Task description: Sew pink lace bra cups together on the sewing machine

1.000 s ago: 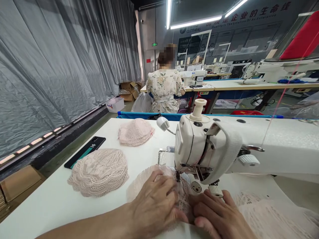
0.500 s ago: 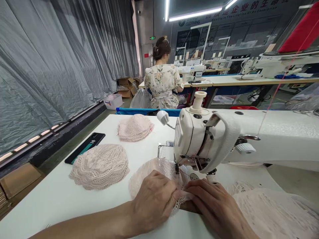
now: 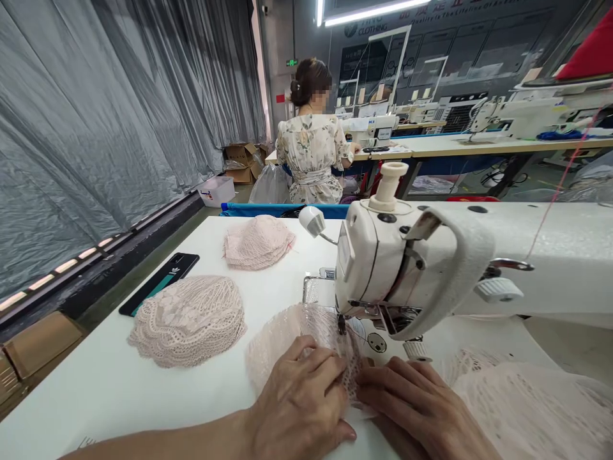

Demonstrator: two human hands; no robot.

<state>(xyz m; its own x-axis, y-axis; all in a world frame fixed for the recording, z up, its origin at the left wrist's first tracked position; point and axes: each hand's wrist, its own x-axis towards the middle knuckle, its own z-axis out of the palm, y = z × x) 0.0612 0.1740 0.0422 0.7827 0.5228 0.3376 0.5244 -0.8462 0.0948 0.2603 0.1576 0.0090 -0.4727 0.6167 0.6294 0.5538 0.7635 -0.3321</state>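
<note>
A pale pink lace piece (image 3: 272, 342) lies under the needle and presser foot (image 3: 341, 324) of a white sewing machine (image 3: 364, 262). My left hand (image 3: 299, 399) rests on top of the lace, its fingers bent and spread over it and its thumb apart. At the lace's right edge is my right hand (image 3: 421, 399), with fingers pressed together on the border. Its thumb is hidden beneath. The lace's lower edge is partly covered by both hands.
Stacked lace cups (image 3: 191, 322) and smaller pink cups (image 3: 258, 243) sit at left, beside a dark phone (image 3: 160, 284). More sheer lace (image 3: 531, 402) spreads at right. Beyond the table, a person (image 3: 311, 140) sits at another machine.
My left hand has gone from gripping the lace edge to lying on it with looser fingers. The folded edge is now flatter. My right hand stays at the border.
</note>
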